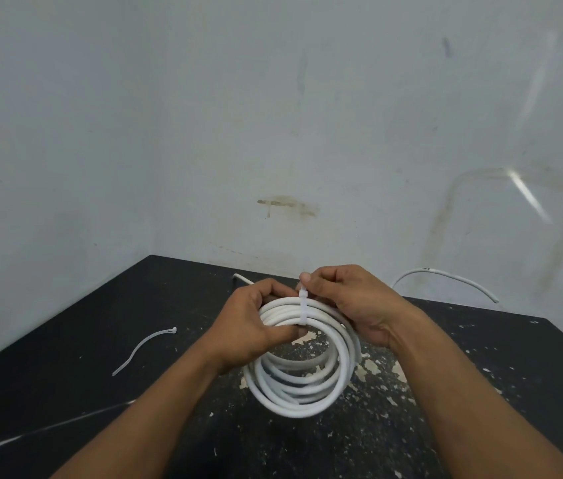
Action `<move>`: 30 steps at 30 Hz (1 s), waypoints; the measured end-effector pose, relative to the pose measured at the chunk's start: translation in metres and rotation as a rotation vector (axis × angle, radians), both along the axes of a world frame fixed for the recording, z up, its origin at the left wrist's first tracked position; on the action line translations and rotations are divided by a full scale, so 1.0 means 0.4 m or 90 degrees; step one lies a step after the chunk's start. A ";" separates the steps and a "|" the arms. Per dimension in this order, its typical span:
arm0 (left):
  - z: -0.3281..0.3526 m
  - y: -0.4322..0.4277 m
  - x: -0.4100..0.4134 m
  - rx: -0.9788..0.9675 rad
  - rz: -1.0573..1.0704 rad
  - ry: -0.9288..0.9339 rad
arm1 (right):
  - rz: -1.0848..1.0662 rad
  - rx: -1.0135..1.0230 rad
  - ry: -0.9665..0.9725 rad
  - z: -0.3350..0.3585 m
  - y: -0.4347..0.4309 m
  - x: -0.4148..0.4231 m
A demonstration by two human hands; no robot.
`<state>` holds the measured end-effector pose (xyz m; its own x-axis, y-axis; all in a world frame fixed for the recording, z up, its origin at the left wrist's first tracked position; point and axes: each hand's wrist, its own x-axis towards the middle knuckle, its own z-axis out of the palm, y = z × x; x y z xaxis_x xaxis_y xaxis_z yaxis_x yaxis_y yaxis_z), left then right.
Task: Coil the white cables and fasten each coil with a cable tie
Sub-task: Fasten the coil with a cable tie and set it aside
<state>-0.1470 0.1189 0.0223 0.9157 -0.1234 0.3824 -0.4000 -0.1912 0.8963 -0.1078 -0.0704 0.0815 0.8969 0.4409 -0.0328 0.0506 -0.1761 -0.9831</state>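
The black counter with chipped paint (pixel 66 340) fills the lower view under a stained pale wall. Above its middle, both hands hold up the coil of thick white cable (pixel 307 392). It is tilted, its far rim raised between the hands and its near rim hanging low toward the person.

The left hand (pixel 256 326) grips the far-left part of the rim, thumb pressed on the near face and the other fingers curled behind. The right hand (pixel 352 302) reaches over the far-right part, and its fingers (pixel 307 279) pinch the tail of the thin white plastic cable tie (pixel 303 311).

This tie bands the bundled strands at the raised rim. Its long axis runs straight across them, away from the person. Its free end rises from a small block, which looks like the locking head, up into the right fingertips.

The tightening pull probably has to run along that axis, up and away from the coil, with the left hand bracing just beside the band. The right hand is the nearer one, already on the tail.

A loose white cable (pixel 446 276) arches at the far right of the counter. A spare white cable tie (pixel 142 350) lies well apart to the left.
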 end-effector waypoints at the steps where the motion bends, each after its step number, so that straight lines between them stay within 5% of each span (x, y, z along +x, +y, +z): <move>1: 0.000 0.003 0.001 -0.015 0.005 0.001 | 0.011 0.005 0.009 0.003 -0.004 0.001; 9: -0.006 0.010 0.013 -0.166 0.032 -0.038 | 0.229 0.011 0.034 0.003 -0.040 -0.008; 15: -0.037 -0.002 0.037 -0.254 0.104 0.007 | 0.136 0.015 -0.090 -0.012 -0.029 -0.017; 23: -0.022 -0.007 0.051 -0.066 0.134 0.047 | -0.001 0.191 0.003 -0.026 -0.006 -0.012; 30: -0.012 -0.017 0.056 0.083 0.262 0.135 | -0.093 0.268 -0.034 -0.053 0.033 -0.004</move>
